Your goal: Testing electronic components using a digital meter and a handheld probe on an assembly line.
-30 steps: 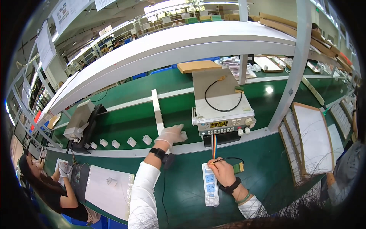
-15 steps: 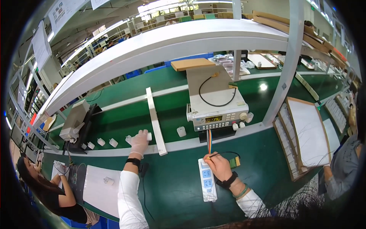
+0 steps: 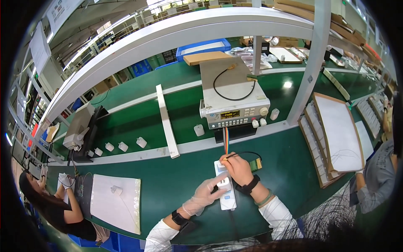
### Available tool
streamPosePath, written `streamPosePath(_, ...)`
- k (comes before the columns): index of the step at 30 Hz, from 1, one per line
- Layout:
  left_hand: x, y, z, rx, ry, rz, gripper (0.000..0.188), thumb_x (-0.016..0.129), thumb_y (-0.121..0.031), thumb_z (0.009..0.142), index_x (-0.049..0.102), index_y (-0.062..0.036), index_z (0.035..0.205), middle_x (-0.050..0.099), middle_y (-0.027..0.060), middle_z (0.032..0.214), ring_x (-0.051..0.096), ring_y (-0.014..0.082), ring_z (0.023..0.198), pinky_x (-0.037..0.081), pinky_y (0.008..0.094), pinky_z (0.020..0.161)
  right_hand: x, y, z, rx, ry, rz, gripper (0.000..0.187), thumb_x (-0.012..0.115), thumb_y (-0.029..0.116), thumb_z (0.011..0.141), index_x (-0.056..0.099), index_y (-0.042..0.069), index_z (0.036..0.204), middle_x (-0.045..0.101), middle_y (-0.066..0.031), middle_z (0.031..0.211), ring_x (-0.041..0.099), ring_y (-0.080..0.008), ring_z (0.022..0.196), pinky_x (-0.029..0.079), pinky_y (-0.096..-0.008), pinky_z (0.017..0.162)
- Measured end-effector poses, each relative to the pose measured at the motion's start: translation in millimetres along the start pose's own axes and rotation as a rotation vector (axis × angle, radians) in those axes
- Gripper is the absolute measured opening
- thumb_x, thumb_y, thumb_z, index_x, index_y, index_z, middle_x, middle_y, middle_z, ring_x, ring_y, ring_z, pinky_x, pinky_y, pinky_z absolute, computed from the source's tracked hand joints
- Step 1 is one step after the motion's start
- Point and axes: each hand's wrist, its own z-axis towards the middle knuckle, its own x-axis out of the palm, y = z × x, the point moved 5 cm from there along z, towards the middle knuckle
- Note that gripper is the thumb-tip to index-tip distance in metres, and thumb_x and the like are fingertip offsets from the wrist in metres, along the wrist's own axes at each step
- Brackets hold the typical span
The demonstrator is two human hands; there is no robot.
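Note:
My left hand [image 3: 205, 195], in a thin clear glove, has its thumb and forefinger around a white plug-in charger [image 3: 223, 183]. The charger sits on a white power strip [image 3: 228, 202], over one of its sockets. My right hand [image 3: 239, 169] is bent at the far end of the strip. It pinches the end of a black cable [image 3: 250, 153], and its fingertips hide most of the plug. Just right of that hand lies a small green circuit board [image 3: 255, 164]. A rainbow ribbon cable [image 3: 226, 140] runs from the bench meter [image 3: 237, 112] down to the strip.
A white crossbar [image 3: 166, 119] divides the bench behind my hands. Several white chargers [image 3: 123, 146] line its left side; another charger [image 3: 199, 130] stands right of it. Stacked trays [image 3: 338, 134] stand at the right. A co-worker [image 3: 63, 206] sits at the left beside a white sheet [image 3: 115, 206].
My left hand has come from beside the crossbar to the power strip, bringing the white charger. My right hand stays at the strip's far end. The meter's display reads differently.

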Motion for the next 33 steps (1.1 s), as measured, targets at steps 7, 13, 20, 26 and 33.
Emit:
streamPosePath(7,10,-33,2,0.317,0.206,0.555,0.049,0.070,-0.012,0.079,0.057,-0.0059,0.126,0.061,0.0174,0.114,0.060,0.0342,0.099,0.049,0.0379,0.081,-2,1,1,-0.026,0.003,-0.058,0.013,0.059,0.020,0.090,0.064,0.007,0.090,0.067,-0.0028,0.095,0.064,-0.0252,0.083,0.052,-0.0347,0.069)
streamPosePath(13,-18,-35,25,0.166,-0.102,0.354,0.051,0.069,-0.013,0.081,0.055,-0.0041,0.129,0.063,0.0146,0.115,0.062,0.0270,0.101,0.049,0.0354,0.084,-3,-1,0,0.000,0.011,-0.015,0.012,0.061,0.017,0.089,0.064,0.005,0.092,0.066,-0.0082,0.094,0.063,-0.0287,0.085,0.051,-0.0361,0.072)
streamPosePath(20,-7,37,57,-0.089,-0.055,-0.124,0.049,0.069,-0.017,0.083,0.055,-0.0047,0.128,0.063,0.0135,0.117,0.060,0.0236,0.108,0.046,0.0332,0.092,6,-8,-3,0.034,-0.003,0.118,0.011,0.060,0.012,0.089,0.064,0.002,0.092,0.062,-0.0141,0.090,0.060,-0.0320,0.083,0.049,-0.0363,0.074)
streamPosePath(26,-8,57,59,-0.104,-0.051,0.022,0.044,0.069,-0.020,0.084,0.058,-0.0052,0.124,0.063,0.0136,0.116,0.061,0.0258,0.107,0.047,0.0329,0.092,-5,0,0,0.065,-0.018,0.236,0.010,0.059,0.009,0.089,0.064,0.001,0.092,0.057,-0.0115,0.083,0.058,-0.0273,0.078,0.047,-0.0324,0.072)
streamPosePath(33,-6,47,58,-0.084,-0.054,-0.006,0.041,0.069,-0.020,0.084,0.059,-0.0058,0.121,0.063,0.0131,0.116,0.061,0.0252,0.106,0.047,0.0325,0.092,-57,41,-2,0.163,-0.077,0.449,0.009,0.059,0.007,0.087,0.066,0.004,0.092,0.059,-0.0094,0.082,0.060,-0.0249,0.078,0.048,-0.0315,0.073)
